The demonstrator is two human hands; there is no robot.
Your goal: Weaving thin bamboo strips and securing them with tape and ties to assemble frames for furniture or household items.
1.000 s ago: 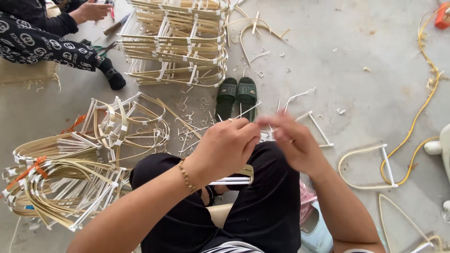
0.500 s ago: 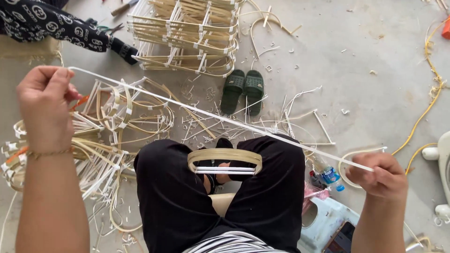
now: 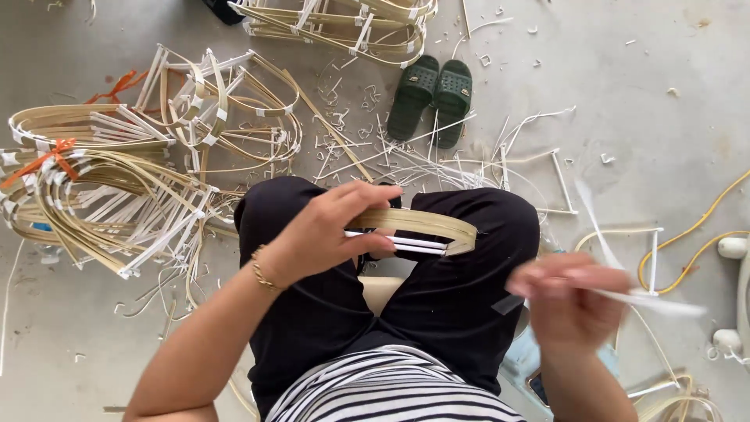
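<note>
My left hand [image 3: 332, 227] grips a curved cane frame [image 3: 426, 227] with white crossbars that rests across my lap in black trousers. My right hand [image 3: 570, 301], blurred by motion, is closed on a thin white strip [image 3: 648, 301] that runs off to the right and up past my right knee. The two hands are well apart, the right one lower and beyond my right thigh.
Heaps of finished curved cane frames [image 3: 117, 180] lie on the concrete floor at left, and another stack [image 3: 344, 23] at the top. Green sandals [image 3: 433, 94] sit ahead of my knees among loose white strips [image 3: 500, 156]. Yellow cord [image 3: 687, 242] lies at right.
My left hand came down from the upper left onto the frame on my lap. The long strip stretched between both hands is now only in my right hand, which moves fast.
</note>
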